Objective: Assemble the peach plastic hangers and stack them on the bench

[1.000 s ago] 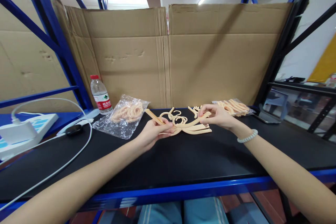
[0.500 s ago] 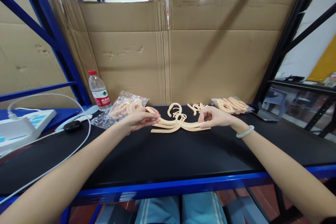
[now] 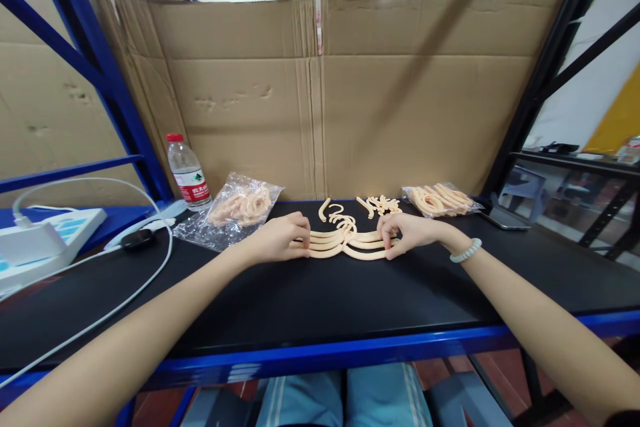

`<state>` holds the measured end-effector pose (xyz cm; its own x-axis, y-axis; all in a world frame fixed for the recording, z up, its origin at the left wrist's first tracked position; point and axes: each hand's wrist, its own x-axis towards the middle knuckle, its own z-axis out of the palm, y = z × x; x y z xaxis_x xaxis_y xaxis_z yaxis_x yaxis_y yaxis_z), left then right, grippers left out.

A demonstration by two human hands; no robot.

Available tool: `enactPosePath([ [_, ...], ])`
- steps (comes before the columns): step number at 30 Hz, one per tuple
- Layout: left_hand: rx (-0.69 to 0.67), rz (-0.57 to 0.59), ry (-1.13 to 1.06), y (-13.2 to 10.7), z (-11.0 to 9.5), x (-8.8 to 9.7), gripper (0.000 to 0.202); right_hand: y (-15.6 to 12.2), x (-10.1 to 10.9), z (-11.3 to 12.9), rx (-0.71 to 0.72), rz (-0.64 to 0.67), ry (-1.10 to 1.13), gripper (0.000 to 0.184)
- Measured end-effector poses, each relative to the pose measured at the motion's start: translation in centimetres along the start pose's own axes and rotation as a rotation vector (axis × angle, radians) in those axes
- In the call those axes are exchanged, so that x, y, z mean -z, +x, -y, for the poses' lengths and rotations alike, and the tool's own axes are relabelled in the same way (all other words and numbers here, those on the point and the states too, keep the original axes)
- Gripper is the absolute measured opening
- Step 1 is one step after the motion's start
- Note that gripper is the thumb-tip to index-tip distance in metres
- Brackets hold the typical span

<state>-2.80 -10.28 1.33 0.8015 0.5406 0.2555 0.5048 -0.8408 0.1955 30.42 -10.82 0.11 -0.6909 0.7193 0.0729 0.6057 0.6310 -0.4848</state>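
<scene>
The left hand (image 3: 280, 240) and right hand (image 3: 407, 232), raised a moment ago, now rest on the desk (image 3: 320, 307) near the middle of its back edge, each pinching an end of the curved beige pieces (image 3: 345, 245), which are now gathered flat into one stack.

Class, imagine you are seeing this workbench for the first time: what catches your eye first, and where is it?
Two bare hands, the left hand and the right hand, grip the ends of a bundle of peach curved strips at mid-bench on the black tabletop. Behind them stands a tall cardboard wall, with a water bottle at its left foot.
</scene>
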Motion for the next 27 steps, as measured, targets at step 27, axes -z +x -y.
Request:
enactPosePath([
  [27,0.019,-0.044,0.180,-0.1,1.2,-1.4,0.013,0.4,0.1,-0.6,-0.036,-0.150,-0.168,0.015],
])
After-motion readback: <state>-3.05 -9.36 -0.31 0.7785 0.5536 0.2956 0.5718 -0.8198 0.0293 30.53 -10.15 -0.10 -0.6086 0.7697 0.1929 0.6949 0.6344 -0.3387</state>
